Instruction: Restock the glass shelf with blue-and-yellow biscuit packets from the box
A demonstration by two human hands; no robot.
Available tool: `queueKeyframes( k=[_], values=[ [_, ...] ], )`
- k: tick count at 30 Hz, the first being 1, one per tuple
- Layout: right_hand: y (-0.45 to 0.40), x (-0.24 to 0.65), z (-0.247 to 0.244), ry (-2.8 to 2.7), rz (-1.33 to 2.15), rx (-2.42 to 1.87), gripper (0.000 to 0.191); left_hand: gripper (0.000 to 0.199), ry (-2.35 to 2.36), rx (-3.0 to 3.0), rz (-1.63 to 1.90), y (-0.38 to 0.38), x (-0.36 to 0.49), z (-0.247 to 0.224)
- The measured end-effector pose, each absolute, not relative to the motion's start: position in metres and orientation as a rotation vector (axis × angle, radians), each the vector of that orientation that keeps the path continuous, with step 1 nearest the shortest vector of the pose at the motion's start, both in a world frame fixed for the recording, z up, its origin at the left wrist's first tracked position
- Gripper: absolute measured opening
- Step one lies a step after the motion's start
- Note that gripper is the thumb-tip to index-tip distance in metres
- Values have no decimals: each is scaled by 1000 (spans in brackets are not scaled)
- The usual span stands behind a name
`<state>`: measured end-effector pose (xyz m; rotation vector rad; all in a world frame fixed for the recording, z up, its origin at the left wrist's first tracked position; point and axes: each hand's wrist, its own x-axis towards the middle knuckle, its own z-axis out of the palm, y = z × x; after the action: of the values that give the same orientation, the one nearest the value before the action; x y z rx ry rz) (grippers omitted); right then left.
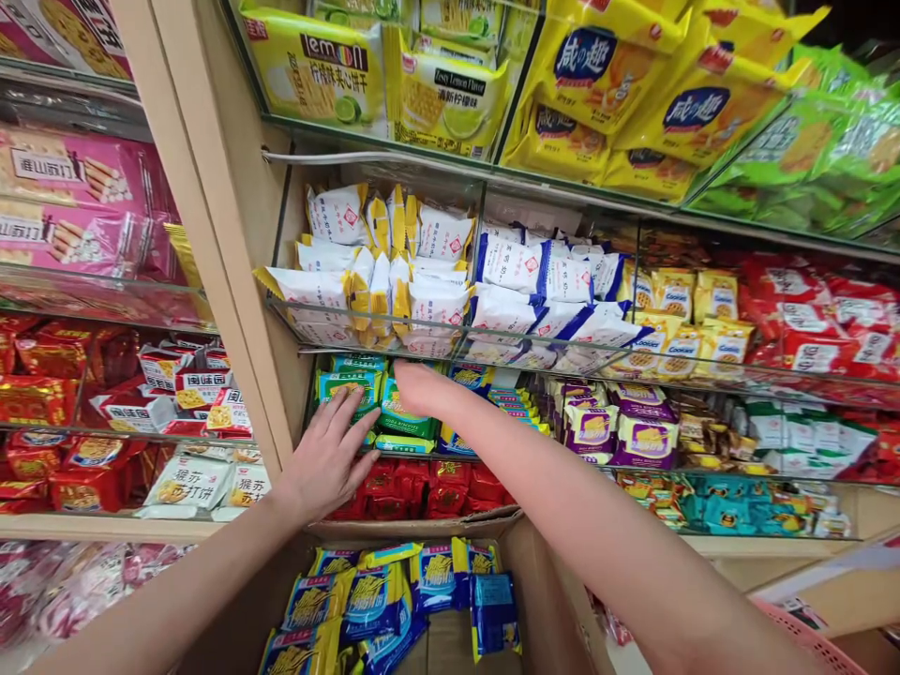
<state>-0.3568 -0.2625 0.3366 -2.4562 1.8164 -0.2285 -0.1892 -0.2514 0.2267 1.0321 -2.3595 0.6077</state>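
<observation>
My left hand (329,457) lies with its fingers spread over the green packs of soda biscuits (352,386) on a low shelf. Its fingertips touch the front of those packs. My right hand (416,386) reaches into the same shelf section, just under the glass shelf above. Its fingers are hidden behind the wrist, so what they hold cannot be seen; a second green pack (408,412) is right beside it. Below both arms stands a cardboard box (450,647) with several blue and yellow biscuit packs (372,600) in it.
Overhead, a glass shelf edge (380,323) carries white biscuit packs (442,234). Red packs (422,487) sit beneath the green ones. Purple packs (643,427) stand to the right. A wooden upright (211,206) divides the shelving on the left. A pink basket (808,637) shows at lower right.
</observation>
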Motion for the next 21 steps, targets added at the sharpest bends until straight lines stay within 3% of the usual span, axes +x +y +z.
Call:
queueKeyframes(
  k=[4,14,21],
  values=[
    [-267,-353,335,1829,-178,-2450,38,58,-2335,1084,592,-257,-193,230],
    [-276,-348,329,1814,-5,-2421,37,51,-2339,1084,568,-263,-193,232],
    [-240,-349,299,1995,-585,-2754,25,40,-2362,1050,620,-265,-194,229]
  ],
)
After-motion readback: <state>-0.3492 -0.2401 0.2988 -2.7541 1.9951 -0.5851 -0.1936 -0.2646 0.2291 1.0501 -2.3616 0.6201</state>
